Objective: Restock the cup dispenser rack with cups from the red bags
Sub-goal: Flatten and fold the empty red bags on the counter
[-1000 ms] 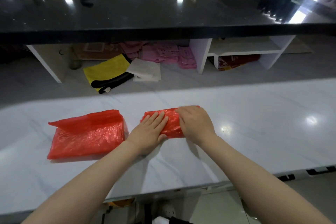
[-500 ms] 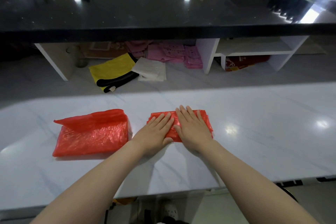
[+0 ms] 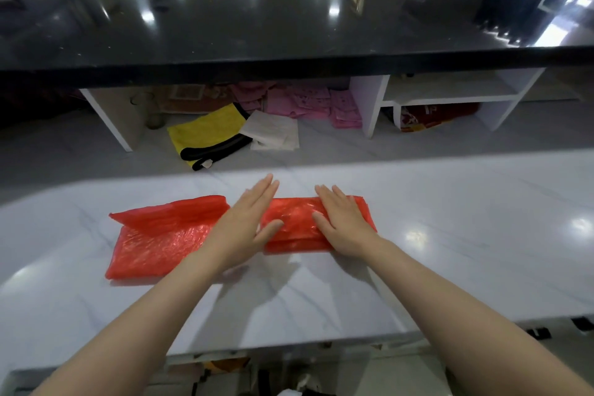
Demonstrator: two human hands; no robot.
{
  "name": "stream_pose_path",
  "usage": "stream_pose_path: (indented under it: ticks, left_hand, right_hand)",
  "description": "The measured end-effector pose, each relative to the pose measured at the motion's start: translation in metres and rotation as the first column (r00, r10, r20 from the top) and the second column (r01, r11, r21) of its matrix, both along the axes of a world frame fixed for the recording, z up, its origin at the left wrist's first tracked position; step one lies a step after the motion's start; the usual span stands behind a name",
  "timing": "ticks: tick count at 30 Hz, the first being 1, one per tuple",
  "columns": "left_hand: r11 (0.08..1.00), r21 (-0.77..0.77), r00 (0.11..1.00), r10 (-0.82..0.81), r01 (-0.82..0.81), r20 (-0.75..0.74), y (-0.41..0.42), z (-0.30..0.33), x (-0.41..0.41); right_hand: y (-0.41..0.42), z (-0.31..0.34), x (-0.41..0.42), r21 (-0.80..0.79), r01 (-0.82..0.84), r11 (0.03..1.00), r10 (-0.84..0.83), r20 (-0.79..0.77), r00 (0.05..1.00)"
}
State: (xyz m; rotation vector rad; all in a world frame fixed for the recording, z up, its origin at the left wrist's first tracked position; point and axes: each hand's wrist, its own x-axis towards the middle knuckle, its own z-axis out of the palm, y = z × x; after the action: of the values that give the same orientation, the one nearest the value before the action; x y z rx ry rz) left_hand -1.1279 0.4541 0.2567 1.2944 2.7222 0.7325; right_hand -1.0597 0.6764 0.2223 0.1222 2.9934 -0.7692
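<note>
Two red plastic bags lie flat on the white marble counter (image 3: 450,235). The larger folded bag (image 3: 160,241) is on the left. A smaller folded red bag (image 3: 295,222) lies in the middle under both hands. My left hand (image 3: 247,225) rests flat at that bag's left end, fingers straight and together, thumb on the plastic. My right hand (image 3: 340,222) presses flat on its right half, fingers spread. Neither hand grips anything. No cups or dispenser rack are in view.
A black glossy upper counter (image 3: 289,29) overhangs the back. Beneath it sit a yellow and black cloth (image 3: 205,135), a white folded cloth (image 3: 273,132), pink packets (image 3: 315,103) and a white shelf unit (image 3: 450,96) with a red package (image 3: 430,116).
My hands have moved apart along the small red bag, the left sliding left and forward, the right sliding right. The bag lies flatter and longer than before.
</note>
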Motion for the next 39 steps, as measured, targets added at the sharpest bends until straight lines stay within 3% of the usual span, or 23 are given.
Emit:
stream_pose_path:
  ticks: [2,6,12,14,17,21,24,31,36,39]
  left_hand:
    - [0.995,0.007,0.992,0.095,-0.095,-0.082,-0.023,0.010,-0.013]
    - [0.950,-0.084,0.944,0.285,-0.302,-0.168,-0.067,0.019,-0.039]
    - [0.896,-0.302,0.942,0.276,-0.324,-0.191,-0.100,0.016,-0.048]
    - [0.900,-0.323,0.952,0.244,-0.293,-0.184,-0.105,0.012,-0.043]
    - [0.911,-0.313,0.956,0.212,-0.269,-0.205,-0.109,0.005,-0.033]
    - [0.949,-0.180,0.953,0.223,-0.260,-0.203,-0.110,-0.010,-0.015]
    - [0.952,-0.118,0.957,0.270,-0.282,-0.108,-0.113,-0.022,-0.005]
    - [0.959,-0.232,0.983,0.177,-0.164,0.036,-0.143,-0.042,0.006]
    - [0.964,-0.240,0.993,0.119,-0.114,0.006,-0.148,-0.047,0.007]
    - [0.960,-0.260,0.994,0.107,-0.106,-0.010,-0.150,-0.049,0.007]
  right_hand:
    - [0.000,0.004,-0.002,-0.030,-0.046,0.998,0.044,-0.060,0.997]
    - [-0.002,0.006,-0.004,0.256,-0.237,0.937,0.227,0.070,0.971]
    - [-0.010,0.008,-0.004,0.350,-0.232,0.907,0.205,0.114,0.972]
    - [-0.020,0.012,-0.005,0.322,-0.171,0.931,0.159,0.064,0.985]
    - [-0.037,0.018,-0.005,0.157,0.028,0.987,-0.020,-0.052,0.998]
    - [-0.059,0.024,-0.009,0.032,0.251,0.968,-0.247,-0.090,0.965]
    - [-0.077,0.027,-0.015,-0.018,0.320,0.947,-0.319,-0.121,0.940]
    - [-0.122,0.045,-0.031,-0.170,0.256,0.952,-0.282,-0.149,0.948]
    - [-0.175,0.055,-0.051,-0.116,0.136,0.984,-0.163,-0.265,0.950]
    - [-0.209,0.056,-0.061,-0.067,-0.007,0.998,-0.010,-0.251,0.968]
